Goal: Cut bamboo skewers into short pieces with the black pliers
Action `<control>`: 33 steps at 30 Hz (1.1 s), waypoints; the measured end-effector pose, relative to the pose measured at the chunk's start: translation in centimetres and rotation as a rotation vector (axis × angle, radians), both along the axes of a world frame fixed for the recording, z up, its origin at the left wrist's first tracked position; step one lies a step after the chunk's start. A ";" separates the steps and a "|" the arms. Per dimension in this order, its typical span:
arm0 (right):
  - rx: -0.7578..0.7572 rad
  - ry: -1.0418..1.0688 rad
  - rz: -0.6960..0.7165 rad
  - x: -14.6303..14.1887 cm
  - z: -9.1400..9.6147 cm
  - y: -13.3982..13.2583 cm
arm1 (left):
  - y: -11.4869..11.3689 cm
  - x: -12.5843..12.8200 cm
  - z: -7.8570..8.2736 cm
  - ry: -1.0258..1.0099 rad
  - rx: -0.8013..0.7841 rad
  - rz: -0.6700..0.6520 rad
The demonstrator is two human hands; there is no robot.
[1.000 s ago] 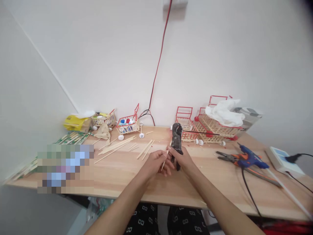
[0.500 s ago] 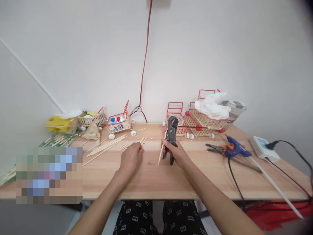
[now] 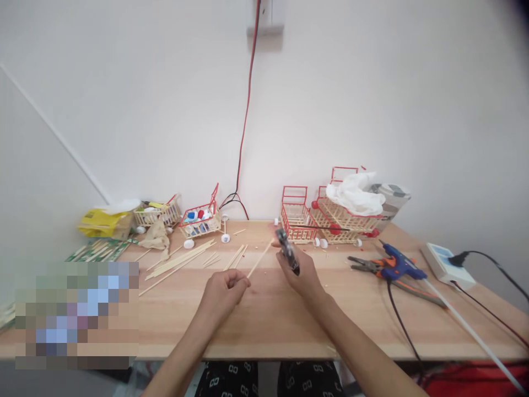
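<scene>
My left hand point(image 3: 225, 290) is closed in a pinch on one end of a long thin wooden stick point(image 3: 259, 259), which slants up and to the right above the wooden table point(image 3: 264, 314). My right hand point(image 3: 302, 274) is wrapped round the handles of dark cutting pliers point(image 3: 287, 254), whose jaws point up and left, close to the stick's far end. Several more loose sticks point(image 3: 185, 257) lie on the table to the left of my hands.
Small red and wood toy carts point(image 3: 201, 218) stand along the wall, with two more at the right point(image 3: 297, 217), one holding white cloth point(image 3: 355, 194). A blue glue gun point(image 3: 399, 263), orange pliers point(image 3: 366, 264), a white power strip point(image 3: 446, 259) and cables lie at right. A yellow box point(image 3: 103, 223) sits at left.
My left hand went left to the loose sticks, then came back holding a long one. The pliers in my right hand tilted from upright to slanting left. The short stick is gone from view.
</scene>
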State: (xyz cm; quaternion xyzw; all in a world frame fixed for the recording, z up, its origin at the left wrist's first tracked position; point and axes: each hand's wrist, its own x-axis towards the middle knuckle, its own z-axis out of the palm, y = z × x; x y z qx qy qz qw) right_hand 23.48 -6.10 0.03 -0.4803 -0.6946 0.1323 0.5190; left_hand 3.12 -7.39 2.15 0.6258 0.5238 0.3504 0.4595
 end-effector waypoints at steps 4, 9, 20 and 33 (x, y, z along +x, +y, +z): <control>0.131 -0.311 0.177 -0.5 0.1 -0.3 | 0.2 -0.9 2.3 0.030 0.012 -0.092; 0.162 -0.270 0.064 -0.7 0.4 -0.3 | 2.2 -2.0 4.5 -0.064 -0.010 -0.211; -0.190 0.698 0.083 0.3 1.6 0.5 | 6.9 -2.5 -1.8 0.729 0.270 0.102; -0.478 0.868 0.272 -0.7 0.2 1.4 | 4.3 0.1 1.0 0.049 0.069 -0.139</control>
